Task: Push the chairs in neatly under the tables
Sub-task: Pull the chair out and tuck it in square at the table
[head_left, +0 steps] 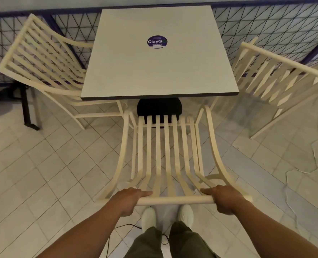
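My left grip (128, 199) and right grip (224, 200) each clasp the top rail (175, 200) of the near chair (165, 155), low in the frame. One sits near each end, with fingers curled over the rail and a forefinger lying along it. It is the hold I would choose: the rail looks stiff, and steering from both ends should stop the chair from yawing. The frame is pale and slatted, and I judge it light and rigid. It seems likely to scrape or chatter over the tiled floor (42, 174) rather than glide, and the grout lines could catch a leg. The seat front sits just short of the table (158, 71) at frame centre, in line with the dark pedestal base (160, 108) and not yet tucked under. Two matching chairs stand askew to the table's sides: the left chair (40, 58) at upper left and the right chair (277, 81) at upper right.
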Demonstrator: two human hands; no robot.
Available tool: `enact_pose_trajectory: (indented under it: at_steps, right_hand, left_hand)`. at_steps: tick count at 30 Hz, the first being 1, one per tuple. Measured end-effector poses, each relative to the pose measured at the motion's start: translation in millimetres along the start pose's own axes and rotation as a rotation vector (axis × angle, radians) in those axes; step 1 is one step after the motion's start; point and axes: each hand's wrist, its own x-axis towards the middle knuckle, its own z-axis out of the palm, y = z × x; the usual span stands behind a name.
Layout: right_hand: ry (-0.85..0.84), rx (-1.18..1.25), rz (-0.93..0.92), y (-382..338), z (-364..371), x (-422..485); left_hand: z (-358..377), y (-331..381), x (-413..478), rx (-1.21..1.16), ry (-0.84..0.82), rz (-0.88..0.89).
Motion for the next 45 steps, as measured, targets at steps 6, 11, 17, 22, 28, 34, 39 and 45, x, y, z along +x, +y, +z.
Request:
enact_pose_trajectory:
  at_steps: [6, 11, 17, 22, 28, 34, 39, 45]
  right_hand:
    - [-0.020, -0.020, -0.021, 7, -15, 11]
    - [-0.024, 0.002, -0.032, 7, -23, 18]
    - [-0.035, 0.000, -0.032, 4, -30, 26]
    - [-0.028, 0.004, -0.029, 5, -35, 31]
    - [-0.014, -0.002, -0.036, 7, -37, 30]
    - [-0.016, 0.006, -0.035, 9, -40, 32]
    - [-0.009, 0.021, -0.029, 10, -41, 34]
    - [-0.004, 0.020, -0.030, 10, -42, 37]
  left_hand:
    - [-14, 0, 11, 0.016, 0.008, -0.004]
    - [-25, -3, 15, 0.019, 0.009, -0.006]
    - [-36, -9, 19, 0.034, 0.020, -0.006]
    - [-43, -9, 23, 0.026, 0.020, 0.004]
    - [-44, -10, 25, 0.025, 0.028, 0.007]
    - [-46, -8, 26, 0.021, 0.021, -0.007]
    - [-48, -6, 27, 0.020, 0.026, -0.015]
    - [-49, -4, 28, 0.023, 0.036, -0.017]
